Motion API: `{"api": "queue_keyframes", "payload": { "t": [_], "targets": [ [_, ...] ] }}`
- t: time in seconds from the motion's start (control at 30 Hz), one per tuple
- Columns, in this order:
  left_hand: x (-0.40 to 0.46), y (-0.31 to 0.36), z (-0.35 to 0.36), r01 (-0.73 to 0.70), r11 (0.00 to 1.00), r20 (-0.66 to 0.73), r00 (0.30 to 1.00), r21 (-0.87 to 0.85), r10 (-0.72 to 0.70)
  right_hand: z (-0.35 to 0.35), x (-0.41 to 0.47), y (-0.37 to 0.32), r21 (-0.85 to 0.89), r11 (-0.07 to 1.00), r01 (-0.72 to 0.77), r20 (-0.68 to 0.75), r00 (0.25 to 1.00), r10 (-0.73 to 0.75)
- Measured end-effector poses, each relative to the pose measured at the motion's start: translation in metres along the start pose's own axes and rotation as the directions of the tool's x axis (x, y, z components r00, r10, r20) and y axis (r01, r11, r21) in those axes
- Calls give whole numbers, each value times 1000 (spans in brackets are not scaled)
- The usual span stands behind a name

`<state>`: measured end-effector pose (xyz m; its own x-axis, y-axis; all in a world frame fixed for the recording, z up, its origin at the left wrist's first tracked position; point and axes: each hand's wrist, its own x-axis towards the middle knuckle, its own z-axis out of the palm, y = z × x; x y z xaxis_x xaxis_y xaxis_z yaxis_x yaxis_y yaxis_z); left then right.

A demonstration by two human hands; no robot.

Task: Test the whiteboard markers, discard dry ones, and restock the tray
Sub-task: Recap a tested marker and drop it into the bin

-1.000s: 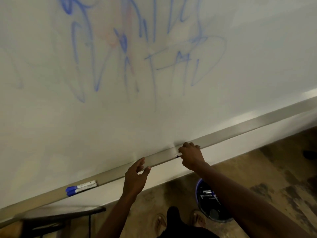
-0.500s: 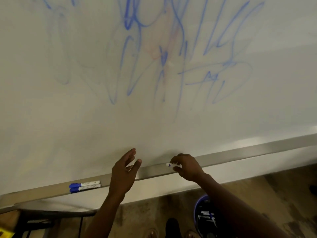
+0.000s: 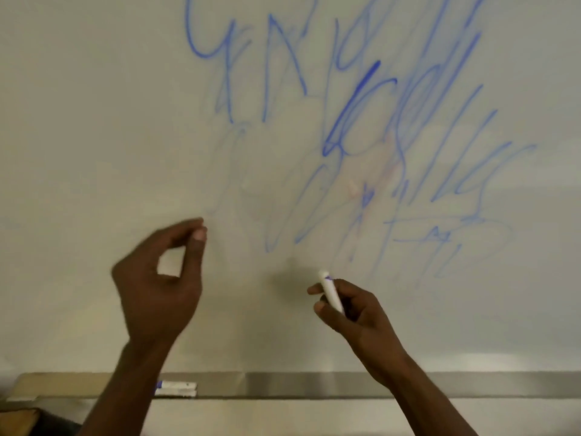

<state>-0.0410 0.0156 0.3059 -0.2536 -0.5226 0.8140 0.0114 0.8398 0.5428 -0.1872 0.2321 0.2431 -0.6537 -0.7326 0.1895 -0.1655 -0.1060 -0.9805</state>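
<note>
The right hand (image 3: 352,306), at lower centre-right, pinches a white marker (image 3: 330,292) between thumb and fingers, its end angled up toward the whiteboard (image 3: 94,121). The left hand (image 3: 160,278), lower centre-left, is empty, thumb and forefinger nearly touching. Blue scribbles (image 3: 361,105) fill the upper right; two markers (image 3: 176,389) lie in the tray (image 3: 314,385) along the bottom.

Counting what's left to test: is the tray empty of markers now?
No, two markers lie side by side in the tray.

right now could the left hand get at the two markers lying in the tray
Probably yes: the left hand is raised at the whiteboard holding nothing visible, and the markers lie uncovered in the tray beside its forearm.
</note>
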Motion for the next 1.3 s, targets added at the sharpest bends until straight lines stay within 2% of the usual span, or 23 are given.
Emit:
{"api": "queue_keyframes", "payload": {
  "t": [0.13, 0.2, 0.3, 0.4, 0.47, 0.6, 0.67, 0.7, 0.8, 0.93, 1.1, 1.17, 1.23, 1.3],
  "targets": [
    [62, 14, -14, -240, 956, -172, 948, 168, 268, 12, 16, -50, 37, 993, 117, -72, 991, -114],
    [88, 12, -14, -334, 913, -208, 900, 233, 382, 18, 24, -71, 12, 963, 271, -80, 960, -269],
    [124, 3, -14, -376, 874, -242, 857, 308, 454, 26, 34, -101, -89, 876, 474, -100, 871, -481],
    [155, -1, -16, -366, 858, -255, 846, 359, 468, 30, 45, -134, -190, 811, 554, -86, 813, -576],
    [165, -2, -12, -350, 865, -220, 869, 358, 443, 30, 54, -155, -336, 694, 636, -105, 708, -699],
    [171, -11, 2, -294, 844, -124, 915, 449, 384, 27, 74, -198, -621, 342, 705, -60, 393, -918],
    [173, -15, 5, -289, 827, -114, 915, 483, 387, 25, 84, -218, -667, 256, 700, -79, 275, -958],
    [173, -16, 5, -288, 824, -115, 915, 487, 388, 24, 89, -228, -664, 245, 706, -98, 243, -965],
    [174, -17, 5, -284, 821, -122, 913, 496, 390, 29, 103, -253, -666, 266, 697, -152, 223, -963],
    [174, -17, 5, -277, 818, -124, 914, 503, 386, 39, 127, -268, -762, 252, 596, -195, 159, -968],
    [173, -18, 5, -278, 824, -136, 911, 494, 389, 51, 142, -251, -870, 92, 484, -67, 70, -995],
    [173, -18, 5, -277, 825, -140, 911, 492, 389, 54, 140, -232, -876, 20, 481, 9, 58, -998],
    [173, -18, 5, -272, 827, -142, 912, 491, 385, 49, 134, -220, -864, 8, 503, 27, 62, -998],
    [173, -19, 6, -271, 826, -145, 911, 494, 386, 37, 130, -226, -872, 55, 486, -22, 72, -997]
  ]
}}
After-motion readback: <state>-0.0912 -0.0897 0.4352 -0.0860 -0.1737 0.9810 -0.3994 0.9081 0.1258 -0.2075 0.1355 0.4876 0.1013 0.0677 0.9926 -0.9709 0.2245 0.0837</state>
